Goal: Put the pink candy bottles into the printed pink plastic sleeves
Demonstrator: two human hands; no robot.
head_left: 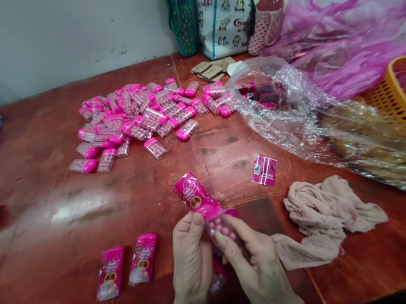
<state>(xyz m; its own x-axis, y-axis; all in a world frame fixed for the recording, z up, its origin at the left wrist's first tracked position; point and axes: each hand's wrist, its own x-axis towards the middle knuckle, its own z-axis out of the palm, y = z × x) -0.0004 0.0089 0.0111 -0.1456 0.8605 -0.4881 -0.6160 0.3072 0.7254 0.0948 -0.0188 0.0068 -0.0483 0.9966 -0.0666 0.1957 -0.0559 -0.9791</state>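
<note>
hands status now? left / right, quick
Left hand: closed on the candy case, at its pink sleeve.
Right hand: grip closed on the same candy case, fingers at its clear end.

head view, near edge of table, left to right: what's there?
Two sleeved pink boxes → left hand → candy box held by both hands → right hand → beige cloth.
</note>
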